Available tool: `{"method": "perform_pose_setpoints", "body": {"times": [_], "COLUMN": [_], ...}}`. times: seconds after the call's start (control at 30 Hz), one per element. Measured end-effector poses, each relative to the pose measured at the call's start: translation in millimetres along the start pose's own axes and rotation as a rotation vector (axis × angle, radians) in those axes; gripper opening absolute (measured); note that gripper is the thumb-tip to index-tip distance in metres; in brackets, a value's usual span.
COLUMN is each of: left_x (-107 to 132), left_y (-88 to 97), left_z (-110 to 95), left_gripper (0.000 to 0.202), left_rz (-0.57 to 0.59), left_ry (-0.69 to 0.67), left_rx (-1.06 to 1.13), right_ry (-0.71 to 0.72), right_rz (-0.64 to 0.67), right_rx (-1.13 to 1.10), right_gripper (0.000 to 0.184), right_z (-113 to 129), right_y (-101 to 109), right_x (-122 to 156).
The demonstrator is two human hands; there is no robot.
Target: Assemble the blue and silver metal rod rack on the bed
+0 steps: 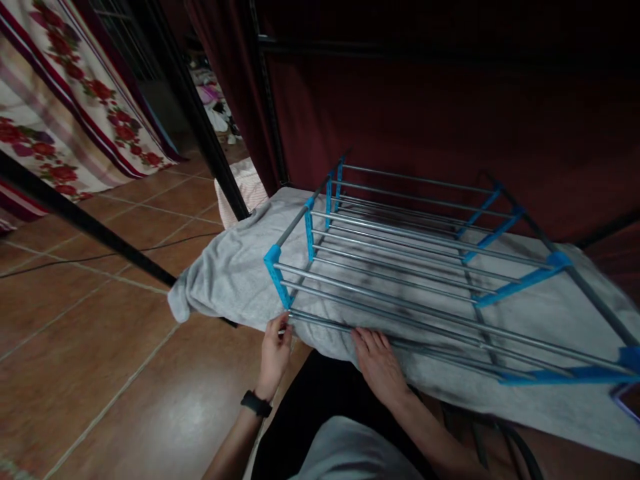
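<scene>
A rack of metal tubes [380, 290] joined by blue plastic brackets [277, 277] lies on a grey blanket [220, 273]. At the rack's near left corner, my left hand [277, 343] has its thumb and fingers pinched just below a blue bracket. Whatever sits between those fingertips is too small to make out. My right hand [379, 363] rests along the near side, its fingers curled over the lowest front tube [320, 322]. A black band [256, 403] circles my left wrist.
Dark metal posts [200, 120] rise at the left, and a dark red curtain [400, 120] hangs behind the rack. A thin cable [110, 255] crosses the tiled floor [125, 347]. A phone-like object [627, 400] lies at the right edge. Floral fabric [75, 100] hangs far left.
</scene>
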State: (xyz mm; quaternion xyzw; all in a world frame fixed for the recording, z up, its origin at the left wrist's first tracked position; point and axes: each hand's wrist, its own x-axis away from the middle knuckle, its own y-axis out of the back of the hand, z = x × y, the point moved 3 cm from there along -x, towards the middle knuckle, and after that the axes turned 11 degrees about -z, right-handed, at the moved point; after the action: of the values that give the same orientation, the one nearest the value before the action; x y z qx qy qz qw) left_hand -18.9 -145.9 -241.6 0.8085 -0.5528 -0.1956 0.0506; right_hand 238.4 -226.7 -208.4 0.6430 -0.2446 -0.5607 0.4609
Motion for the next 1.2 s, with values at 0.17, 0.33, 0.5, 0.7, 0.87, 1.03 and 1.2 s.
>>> {"method": "perform_pose_setpoints", "body": {"times": [0.17,0.33,0.5,0.7,0.87,1.03,1.2], "left_x": [-6.2,-9.5,-19.1,-36.8,-50.2,-61.3,-71.4], "left_y": [-0.9,-3.2,-2.0,-1.5,-5.5,-5.6,4.2], "left_z": [9.4,13.7,3.0,-15.6,-26.3,-29.7,-33.0], "left_gripper": [0.038,0.043,0.048,0.049,0.047,0.045,0.048], "left_rz": [-0.019,-0.017,-0.127,-0.153,-0.1,0.004,0.187], "left_ry": [0.077,0.156,0.151,0.056,0.009,-0.001,0.056], "left_rx": [0.023,0.103,0.117,0.074,0.083,0.078,0.161], "right_ry": [-0.007,-0.042,-0.012,-0.04,-0.055,-0.048,-0.052], "right_rz": [0.039,0.019,-0.026,0.003,0.016,0.002,0.003], "right_rx": [0.052,0.033,-0.023,-0.033,-0.029,-0.014,-0.004], "right_gripper": [0.053,0.055,0.057,0.055,0.054,0.056,0.06], "right_z": [-8.0,-12.0,-15.4,-15.0,-14.7,-15.8,-15.6], "right_y": [-13.2,-5.3,12.0,17.1,15.1,18.0,22.1], "right_x": [-8.9,-15.3,-27.1,-32.4,-33.5,-35.5,-35.8]}}
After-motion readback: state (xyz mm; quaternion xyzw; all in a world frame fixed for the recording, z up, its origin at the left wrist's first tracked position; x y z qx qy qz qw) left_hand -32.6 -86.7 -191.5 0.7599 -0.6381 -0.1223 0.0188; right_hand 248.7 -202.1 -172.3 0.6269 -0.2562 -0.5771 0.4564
